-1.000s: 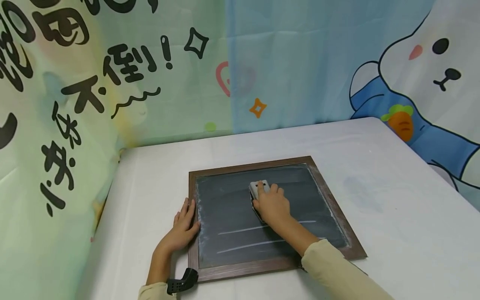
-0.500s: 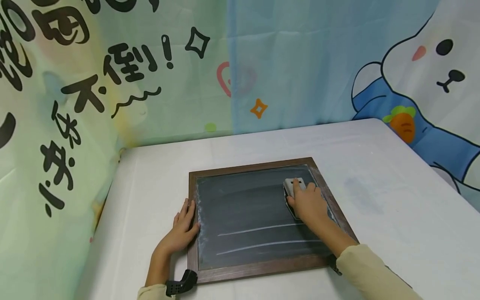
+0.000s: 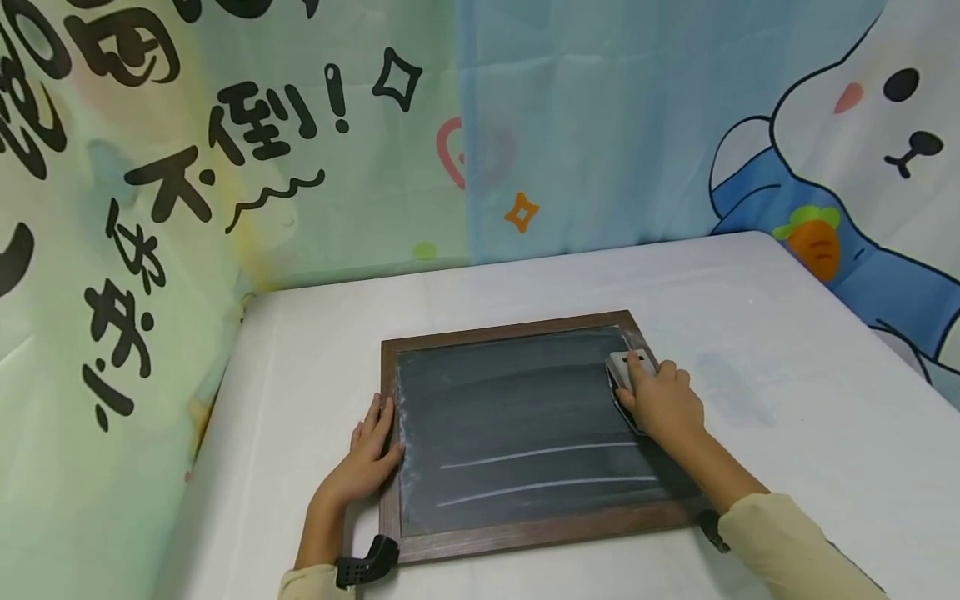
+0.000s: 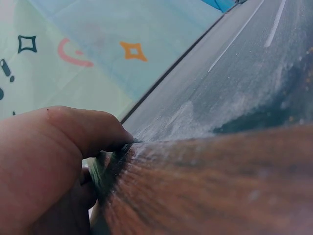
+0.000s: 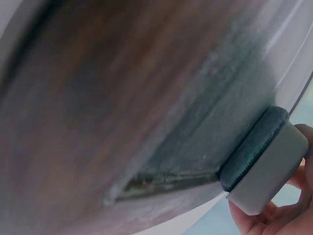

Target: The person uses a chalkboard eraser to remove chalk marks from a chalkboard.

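Observation:
A small chalkboard (image 3: 510, 400) with a brown wooden frame lies on the white table. Two chalk lines (image 3: 547, 485) run across its lower part. My left hand (image 3: 360, 467) holds the frame's left side; in the left wrist view the thumb (image 4: 93, 128) lies over the wood (image 4: 210, 181) and the other fingers go down beside it. Near the board's right edge, my right hand (image 3: 670, 408) grips a chalkboard eraser (image 3: 630, 367). In the right wrist view, the eraser's grey body (image 5: 274, 169) is between thumb and fingers, its dark felt pad (image 5: 254, 147) against the board.
White table (image 3: 810, 400) surrounds the board. A printed cloth backdrop (image 3: 585, 125) stands behind it and along the left, with writing and a cartoon bear. A black strap device (image 3: 367, 567) sits on the left wrist, near the frame's lower-left corner.
The right hand has slid the eraser rightward over the board, from near its middle to the right edge. The left hand stays on the frame.

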{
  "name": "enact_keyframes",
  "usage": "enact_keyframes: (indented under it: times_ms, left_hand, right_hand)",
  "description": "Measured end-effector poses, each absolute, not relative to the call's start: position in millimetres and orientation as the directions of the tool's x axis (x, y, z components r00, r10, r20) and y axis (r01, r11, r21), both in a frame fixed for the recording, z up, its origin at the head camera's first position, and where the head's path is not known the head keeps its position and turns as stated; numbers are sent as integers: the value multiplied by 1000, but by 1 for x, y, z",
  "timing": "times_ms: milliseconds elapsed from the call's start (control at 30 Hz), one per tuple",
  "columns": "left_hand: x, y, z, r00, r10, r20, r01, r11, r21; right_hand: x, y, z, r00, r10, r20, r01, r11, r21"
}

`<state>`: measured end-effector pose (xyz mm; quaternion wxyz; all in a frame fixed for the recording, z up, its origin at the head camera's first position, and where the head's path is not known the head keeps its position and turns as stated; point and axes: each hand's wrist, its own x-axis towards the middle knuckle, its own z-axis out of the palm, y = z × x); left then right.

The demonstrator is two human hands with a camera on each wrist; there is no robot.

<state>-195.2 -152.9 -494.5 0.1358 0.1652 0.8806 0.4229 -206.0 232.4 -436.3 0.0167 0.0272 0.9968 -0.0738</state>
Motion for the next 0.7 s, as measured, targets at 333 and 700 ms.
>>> enact_keyframes:
  times_ms: [333,700]
  left_hand:
    - [-198,-152,-492,-912,396,-101,167,586,793]
    - [-198,-154,-495,-914,394,-97,170,591,789]
  right_hand:
    - [-207,229,-432,-996,82,-44,88,983,-161]
    - [-196,228,-436,-993,97,-64,107,977,-185]
